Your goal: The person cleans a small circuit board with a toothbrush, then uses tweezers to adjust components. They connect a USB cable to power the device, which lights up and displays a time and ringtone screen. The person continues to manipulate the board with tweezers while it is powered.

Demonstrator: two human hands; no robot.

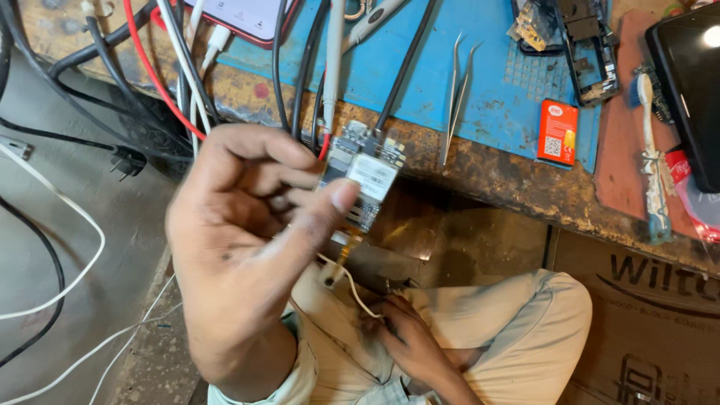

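Left hand [240, 247] raised at centre-left of frame, fingers [337, 199] curled and pinching a small circuit board [366, 176] at centre; the thumb tip lies on the board's pale metal shield, the other fingers fold in behind the board's left edge. Board is held upright, lifted off the table, in front of the table edge. A thin orange flex strip [346, 251] hangs from its lower end.

Right hand [409, 341] sits low at bottom centre, resting on the person's lap over light-coloured trousers [525, 330], fingers bent around the end of a thin white cable [352, 289]; how firm the grip is cannot be told.

Table [487, 169] runs across the upper frame, worn wooden edge with a blue mat [420, 82] on top. On the mat: metal tweezers [457, 97] just right of the board, an orange battery [557, 132] further right, a stripped phone frame [592, 52] at upper right. A toothbrush [651, 150] lies at right beside a dark tablet [694, 82]. A phone with red case [247, 19] at top centre-left. Red, black and white cables [172, 90] drape over the table's left edge.
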